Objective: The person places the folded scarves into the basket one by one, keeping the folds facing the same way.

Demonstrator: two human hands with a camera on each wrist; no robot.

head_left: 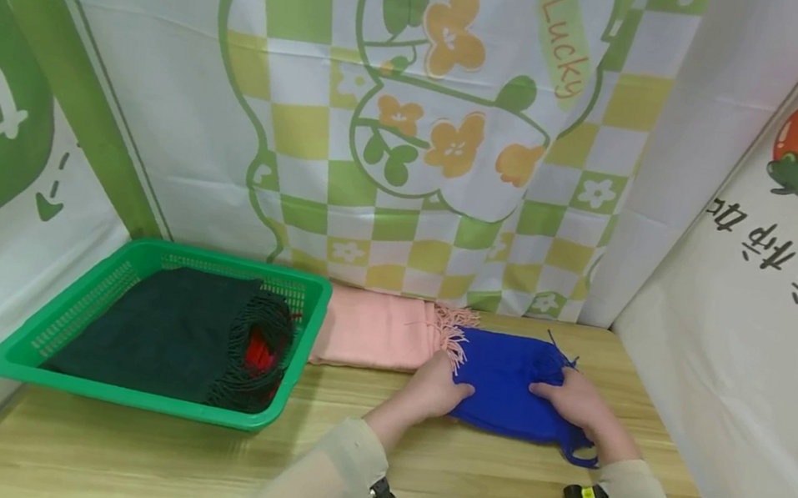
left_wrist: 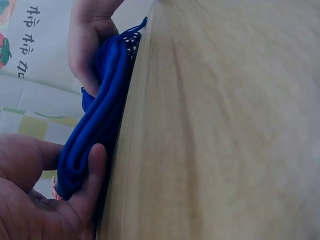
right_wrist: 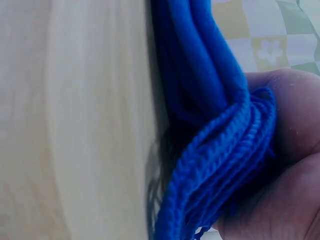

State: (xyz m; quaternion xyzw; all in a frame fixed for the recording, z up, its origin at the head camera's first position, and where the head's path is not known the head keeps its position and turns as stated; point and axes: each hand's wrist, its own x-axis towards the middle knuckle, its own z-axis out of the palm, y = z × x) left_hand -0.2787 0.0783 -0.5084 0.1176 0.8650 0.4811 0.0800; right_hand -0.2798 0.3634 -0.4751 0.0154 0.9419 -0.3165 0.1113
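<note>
A folded blue scarf [head_left: 508, 381] lies on the wooden table [head_left: 189, 465] at the right. My left hand [head_left: 451, 392] grips its left edge; in the left wrist view the thumb [left_wrist: 92, 175] lies along the folded layers of the blue scarf [left_wrist: 100, 115]. My right hand [head_left: 550, 393] holds the right end. In the right wrist view the twisted fringe of the blue scarf [right_wrist: 220, 150] bunches against my palm [right_wrist: 292, 165]. A blue strand hangs out by my right wrist.
A folded pink scarf [head_left: 373, 330] with fringe touches the blue one's left side. A green plastic basket [head_left: 122, 396] at the left holds a dark green scarf [head_left: 161, 327] over something red. Printed curtains close in the back and both sides.
</note>
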